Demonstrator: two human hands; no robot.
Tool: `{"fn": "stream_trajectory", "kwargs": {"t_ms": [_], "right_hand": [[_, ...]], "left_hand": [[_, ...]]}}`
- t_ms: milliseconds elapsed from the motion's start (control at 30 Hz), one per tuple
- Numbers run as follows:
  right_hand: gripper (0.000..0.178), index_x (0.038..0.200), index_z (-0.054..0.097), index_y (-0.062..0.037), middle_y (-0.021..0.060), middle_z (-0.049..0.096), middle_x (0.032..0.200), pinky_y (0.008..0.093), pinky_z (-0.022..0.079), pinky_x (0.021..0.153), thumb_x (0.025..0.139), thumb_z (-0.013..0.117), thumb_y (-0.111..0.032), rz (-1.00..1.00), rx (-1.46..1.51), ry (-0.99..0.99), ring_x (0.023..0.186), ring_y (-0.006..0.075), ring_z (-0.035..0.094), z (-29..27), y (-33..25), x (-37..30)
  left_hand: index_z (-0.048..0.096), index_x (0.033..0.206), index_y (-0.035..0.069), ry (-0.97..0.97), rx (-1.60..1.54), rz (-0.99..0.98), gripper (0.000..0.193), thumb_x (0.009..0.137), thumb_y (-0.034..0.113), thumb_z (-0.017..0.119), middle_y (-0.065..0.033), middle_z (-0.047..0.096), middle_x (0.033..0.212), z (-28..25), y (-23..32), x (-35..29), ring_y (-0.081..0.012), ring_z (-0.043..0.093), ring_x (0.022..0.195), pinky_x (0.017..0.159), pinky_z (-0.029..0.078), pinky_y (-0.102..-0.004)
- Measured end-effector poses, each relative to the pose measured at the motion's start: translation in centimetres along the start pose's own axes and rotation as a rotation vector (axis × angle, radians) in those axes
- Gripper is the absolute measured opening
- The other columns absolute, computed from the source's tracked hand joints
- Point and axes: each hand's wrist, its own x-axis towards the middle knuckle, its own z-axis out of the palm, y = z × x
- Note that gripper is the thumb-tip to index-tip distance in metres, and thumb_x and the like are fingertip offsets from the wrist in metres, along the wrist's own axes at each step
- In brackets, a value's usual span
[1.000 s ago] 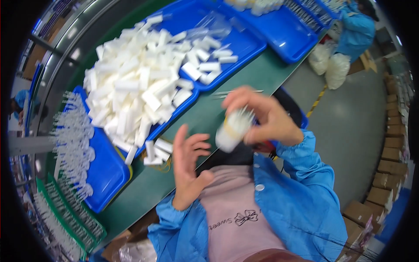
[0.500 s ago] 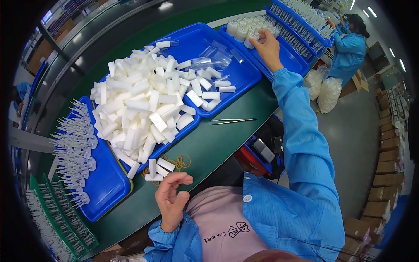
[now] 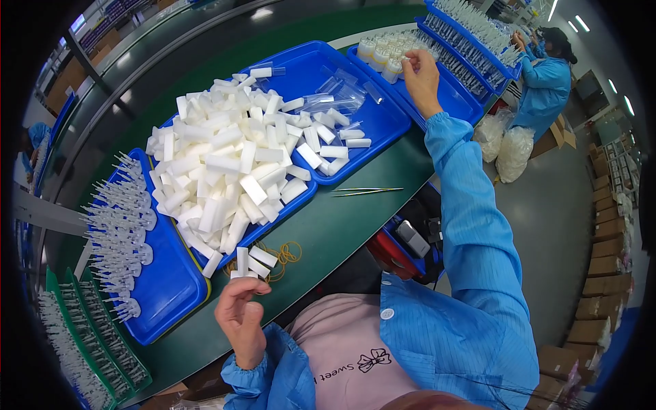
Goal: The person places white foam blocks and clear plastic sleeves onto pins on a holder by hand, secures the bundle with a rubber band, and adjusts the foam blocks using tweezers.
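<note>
My right hand (image 3: 423,78) reaches to the far blue tray (image 3: 459,102), its thumb and fingertips drawn together beside the front of a cluster of white, yellow-based cylinders (image 3: 391,70). What sits between those fingertips, if anything, is too small to tell. My left hand (image 3: 240,320) is raised over the near table edge, fingers loosely curved and thumb apart, with nothing visible in it. Just beyond it a few white foam-like blocks (image 3: 262,257) lie beside yellow rubber bands (image 3: 291,253). A big heap of the same white blocks (image 3: 222,160) fills the middle blue tray.
Metal tweezers (image 3: 367,190) lie on the green table (image 3: 328,229). Clear plastic tubes (image 3: 335,96) rest in a blue tray. At left are white thin-stemmed parts (image 3: 119,225) and green racks (image 3: 96,335). A co-worker in blue (image 3: 547,82) stands far right, near plastic bags (image 3: 514,152).
My left hand has moved left and slightly down, toward the loose blocks. My right hand's fingertips have drawn together and shifted slightly away from the front cylinders.
</note>
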Motion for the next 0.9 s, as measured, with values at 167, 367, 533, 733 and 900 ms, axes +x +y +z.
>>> {"fn": "stream_trajectory", "kwargs": {"t_ms": [167, 367, 533, 733, 900], "right_hand": [[0.024, 0.097, 0.063, -0.0092, 0.0121, 0.058, 0.096, 0.0364, 0.047, 0.076, 0.081, 0.050, 0.003, -0.448, -0.346, -0.046, 0.088, 0.0317, 0.058, 0.2, -1.2, -0.7], [0.026, 0.105, 0.061, -0.0086, 0.0114, 0.059, 0.101, 0.0365, 0.047, 0.078, 0.082, 0.055, 0.000, -0.427, 0.043, -0.397, 0.093, 0.0263, 0.058, 1.5, -7.3, -3.2], [0.033, 0.123, 0.056, -0.0139, 0.0104, 0.055, 0.123, 0.0350, 0.043, 0.094, 0.092, 0.048, -0.009, -0.386, 0.017, -0.788, 0.111, 0.0259, 0.053, 5.0, -8.8, -4.5], [0.030, 0.117, 0.060, -0.0131, 0.0099, 0.059, 0.118, 0.0352, 0.044, 0.093, 0.090, 0.049, -0.007, -0.296, 0.104, -0.829, 0.109, 0.0276, 0.054, 7.6, -10.9, -5.2], [0.025, 0.102, 0.068, -0.0116, 0.0082, 0.067, 0.098, 0.0359, 0.046, 0.086, 0.081, 0.063, -0.022, -0.234, -0.046, -0.905, 0.096, 0.0285, 0.061, 9.7, -12.3, -4.0]], "left_hand": [[0.057, 0.098, -0.004, 0.209, 0.182, 0.181, 0.036, 0.083, 0.029, 0.063, -0.0112, 0.056, 0.091, -2.4, 1.7, 0.1, -0.0196, 0.055, 0.085, 0.080, 0.043, -0.0297], [0.056, 0.111, -0.001, 0.389, 1.070, 0.302, 0.030, 0.087, 0.016, 0.059, -0.0133, 0.058, 0.100, -9.8, 4.7, 1.7, -0.0233, 0.056, 0.091, 0.083, 0.043, -0.0334], [0.054, 0.120, 0.005, 0.304, 1.788, 0.215, 0.032, 0.089, 0.014, 0.055, -0.0147, 0.056, 0.113, -14.0, 5.6, 3.4, -0.0318, 0.054, 0.100, 0.088, 0.042, -0.0379], [0.055, 0.116, 0.008, 0.333, 1.665, 0.225, 0.030, 0.087, 0.015, 0.058, -0.0118, 0.057, 0.106, -17.5, 5.2, 4.6, -0.0282, 0.056, 0.089, 0.077, 0.046, -0.0356], [0.057, 0.106, 0.009, 0.518, 1.751, 0.129, 0.024, 0.084, 0.016, 0.063, -0.0101, 0.055, 0.094, -18.1, 5.6, 5.7, -0.0236, 0.055, 0.077, 0.067, 0.046, -0.0350]]}}
